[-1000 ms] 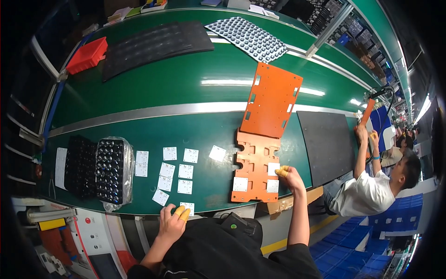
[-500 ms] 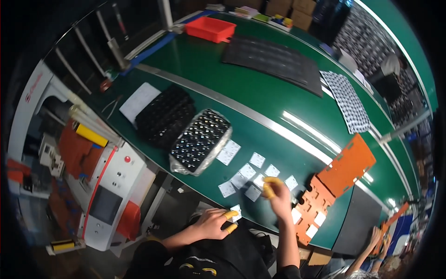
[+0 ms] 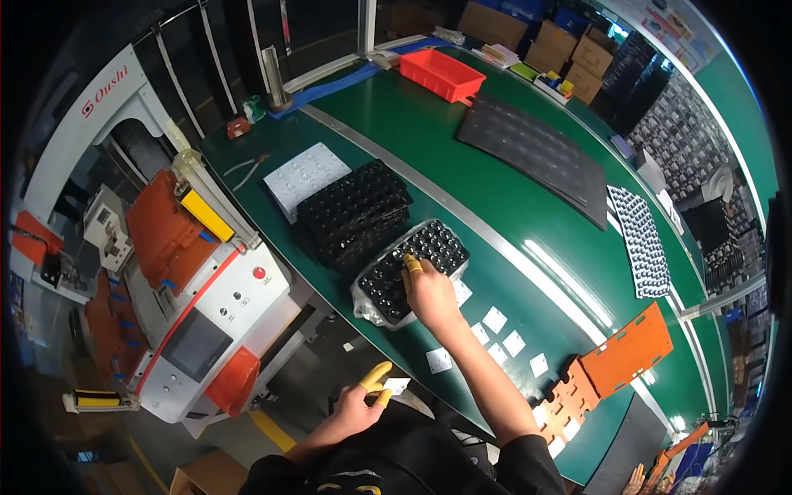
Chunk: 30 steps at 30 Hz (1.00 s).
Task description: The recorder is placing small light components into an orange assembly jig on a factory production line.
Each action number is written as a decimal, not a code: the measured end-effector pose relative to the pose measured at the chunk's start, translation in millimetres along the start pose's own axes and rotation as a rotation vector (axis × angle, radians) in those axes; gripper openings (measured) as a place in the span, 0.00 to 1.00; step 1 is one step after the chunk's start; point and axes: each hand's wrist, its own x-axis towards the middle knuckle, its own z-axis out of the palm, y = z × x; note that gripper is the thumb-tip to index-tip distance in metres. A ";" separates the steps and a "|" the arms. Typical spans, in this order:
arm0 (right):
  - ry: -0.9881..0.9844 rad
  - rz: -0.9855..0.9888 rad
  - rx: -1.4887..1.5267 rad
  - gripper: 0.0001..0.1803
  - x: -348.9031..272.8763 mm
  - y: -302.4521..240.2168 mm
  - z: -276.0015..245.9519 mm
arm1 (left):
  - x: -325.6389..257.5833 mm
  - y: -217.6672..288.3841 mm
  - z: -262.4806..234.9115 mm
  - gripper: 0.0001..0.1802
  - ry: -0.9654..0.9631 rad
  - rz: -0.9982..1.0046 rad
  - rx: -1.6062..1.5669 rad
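My left hand (image 3: 360,407), with yellow finger covers, pinches a small white printed square card (image 3: 397,385) in front of the table's near edge. Further out, my right hand (image 3: 427,290) reaches into a black tray (image 3: 388,307) of small shiny round parts, wrapped in clear plastic. Its covered fingertips are drawn together among the parts; whether a part is between them is hidden. Several similar white cards (image 3: 513,343) lie on the green table to the right of the tray. Past my right forearm, an orange fixture (image 3: 569,394) with slots holds white cards, its orange lid (image 3: 624,351) folded back.
Left of the tray stand stacked black trays (image 3: 355,210) and a white sheet (image 3: 307,177). A grey machine with a control panel (image 3: 223,322) borders the table's left. Farther back are a red bin (image 3: 442,74), a dark mat (image 3: 536,157) and a patterned panel (image 3: 641,243). Another person's hand (image 3: 634,480) shows lower right.
My right hand has moved from the loose cards to the tray, up and left. My left hand has shifted slightly left and down, still with a card. The whole view has swung.
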 end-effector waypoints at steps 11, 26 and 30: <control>0.083 0.292 0.976 0.14 -121.1 -3.4 -53.0 | 49.7 36.1 17.5 0.12 0.025 -0.263 -0.673; 0.599 0.271 0.659 0.16 -248.2 -19.1 -84.2 | 33.9 118.2 72.3 0.18 -0.408 -0.049 -0.532; 0.650 0.260 0.612 0.17 -265.0 -20.2 -91.1 | 25.5 129.4 80.1 0.18 -0.432 0.034 -0.478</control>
